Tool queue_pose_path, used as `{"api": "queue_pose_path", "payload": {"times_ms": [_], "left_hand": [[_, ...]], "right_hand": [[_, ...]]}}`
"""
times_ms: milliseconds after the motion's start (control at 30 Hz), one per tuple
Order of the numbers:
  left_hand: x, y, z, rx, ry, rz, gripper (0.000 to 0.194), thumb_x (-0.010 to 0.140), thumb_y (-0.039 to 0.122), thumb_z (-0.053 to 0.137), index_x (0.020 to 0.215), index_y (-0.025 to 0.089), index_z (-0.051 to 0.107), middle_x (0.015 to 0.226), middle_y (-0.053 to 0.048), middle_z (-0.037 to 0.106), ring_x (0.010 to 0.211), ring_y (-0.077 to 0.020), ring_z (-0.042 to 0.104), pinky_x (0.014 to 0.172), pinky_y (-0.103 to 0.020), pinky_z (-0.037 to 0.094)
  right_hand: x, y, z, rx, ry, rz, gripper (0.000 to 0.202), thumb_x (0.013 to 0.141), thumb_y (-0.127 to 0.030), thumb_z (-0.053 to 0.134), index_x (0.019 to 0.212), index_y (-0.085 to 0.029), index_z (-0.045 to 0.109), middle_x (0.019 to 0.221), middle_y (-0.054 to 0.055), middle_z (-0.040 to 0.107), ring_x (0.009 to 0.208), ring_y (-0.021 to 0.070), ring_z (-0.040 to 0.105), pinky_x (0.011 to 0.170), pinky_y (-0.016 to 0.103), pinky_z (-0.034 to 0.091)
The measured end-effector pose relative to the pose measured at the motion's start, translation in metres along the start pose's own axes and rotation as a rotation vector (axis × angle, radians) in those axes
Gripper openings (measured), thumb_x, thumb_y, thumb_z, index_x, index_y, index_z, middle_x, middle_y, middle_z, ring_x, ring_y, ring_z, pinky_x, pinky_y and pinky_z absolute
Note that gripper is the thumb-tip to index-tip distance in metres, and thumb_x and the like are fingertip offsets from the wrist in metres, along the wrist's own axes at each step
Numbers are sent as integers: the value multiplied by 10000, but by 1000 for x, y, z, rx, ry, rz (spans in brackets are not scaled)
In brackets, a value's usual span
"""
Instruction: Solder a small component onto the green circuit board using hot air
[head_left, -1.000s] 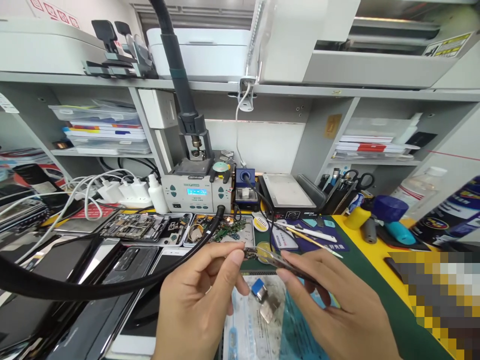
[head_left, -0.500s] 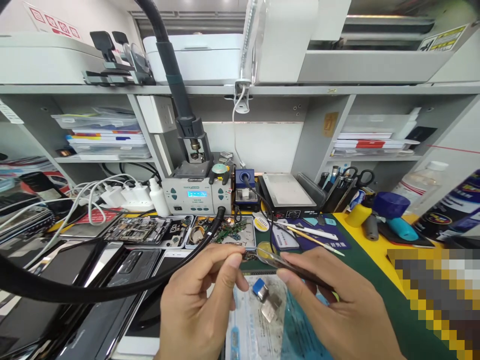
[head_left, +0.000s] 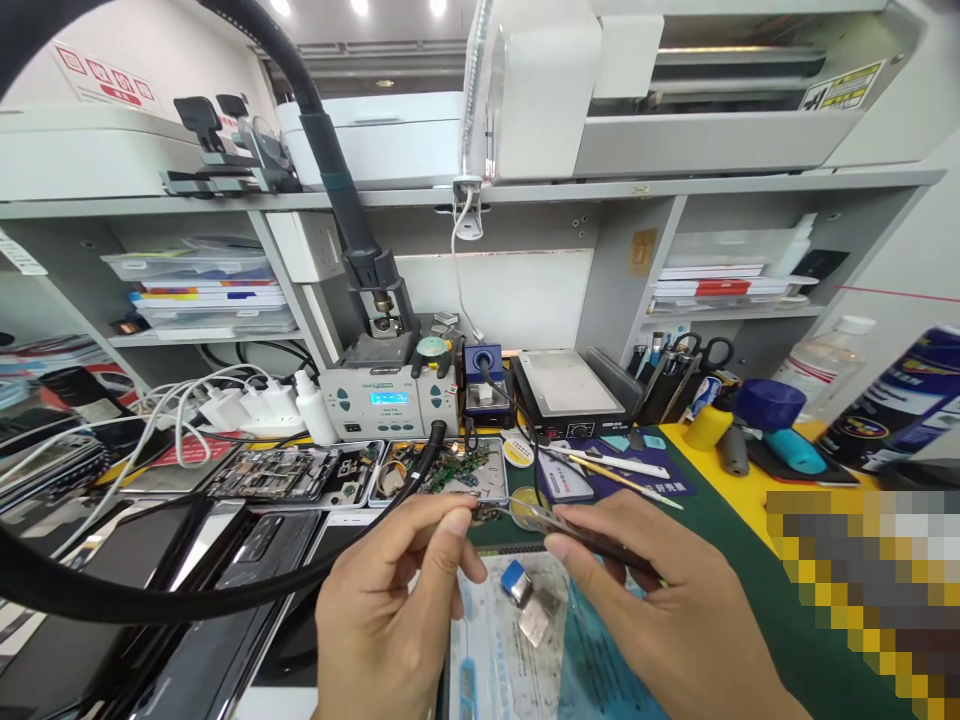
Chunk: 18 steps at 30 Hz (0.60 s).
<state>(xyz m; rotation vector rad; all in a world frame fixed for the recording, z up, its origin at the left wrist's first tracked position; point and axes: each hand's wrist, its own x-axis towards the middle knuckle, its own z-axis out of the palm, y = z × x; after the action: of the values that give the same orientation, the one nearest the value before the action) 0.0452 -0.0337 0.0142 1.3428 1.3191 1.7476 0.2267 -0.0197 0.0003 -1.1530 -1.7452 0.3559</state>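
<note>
My left hand [head_left: 397,590] is closed, thumb and forefinger pinched together. Whatever lies between those fingertips is too small to make out. In my right hand [head_left: 667,590] is a pair of tweezers [head_left: 592,537], its tips pointing left toward the pinched fingers. Below and between the hands, a small blue-and-silver block [head_left: 515,582] rests beside a shiny metal piece [head_left: 537,617] on a stained pale work mat [head_left: 499,665]. A round yellowish tub [head_left: 527,510] stands just behind the tweezer tips.
A soldering station [head_left: 390,398] stands at the back, its black hose [head_left: 225,600] looping across the left. Trays of circuit boards [head_left: 480,470] lie in front of it. Phones [head_left: 247,610] cover the left side. A heating plate [head_left: 570,385] and bottles [head_left: 825,370] are at right.
The whole view has shifted slightly, with the scene sitting a little lower and further left. Both hands keep nearly the same pose, and the tweezers still point at the left fingertips.
</note>
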Motion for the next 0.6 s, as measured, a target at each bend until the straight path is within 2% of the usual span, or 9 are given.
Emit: {"api": "queue_pose_path", "payload": {"times_ms": [100,233,333,400,500,600], "left_hand": [[-1,0,1,-3,14,-38,80,866,223,694,910,238,759,576,59,658,446,-74,536,439,-155,467],[1,1,1,21,40,-100,121,866,310,709,923,211,748,570,44,657,443,-87,526,431,-181,456],[3,3,-2,20,96,-112,178,863,362,714,933,200,737,565,35,648,456,-98,517,444,-199,450],[5,3,-3,11,106,-125,192,862,371,707,934,195,732,560,30,644,456,-103,508,448,-209,444],[7,3,-4,-6,46,-167,212,864,385,687,937,190,725,555,26,644,442,-103,498,448,-218,422],[7,2,-5,-58,-29,-218,234,864,401,682,929,179,718,535,26,635,428,-89,482,451,-209,393]], "right_hand": [[0,1,1,2,-16,13,126,933,-270,671,1014,-240,763,757,32,665,585,176,590,446,268,443],[1,3,-1,-1,-29,33,133,934,-292,675,1017,-256,772,750,25,658,582,174,564,473,274,432],[5,4,-7,50,-38,150,167,922,-372,687,999,-260,785,769,36,665,630,194,563,507,287,428],[10,3,-13,156,-131,297,244,905,-460,695,937,-236,786,696,21,622,591,178,519,489,278,396],[17,2,-21,404,-403,527,439,914,-584,643,739,-187,709,526,-42,445,475,106,363,446,245,284],[18,1,-23,601,-562,626,549,930,-630,596,633,-169,615,477,-68,374,428,66,270,427,236,208]]}}
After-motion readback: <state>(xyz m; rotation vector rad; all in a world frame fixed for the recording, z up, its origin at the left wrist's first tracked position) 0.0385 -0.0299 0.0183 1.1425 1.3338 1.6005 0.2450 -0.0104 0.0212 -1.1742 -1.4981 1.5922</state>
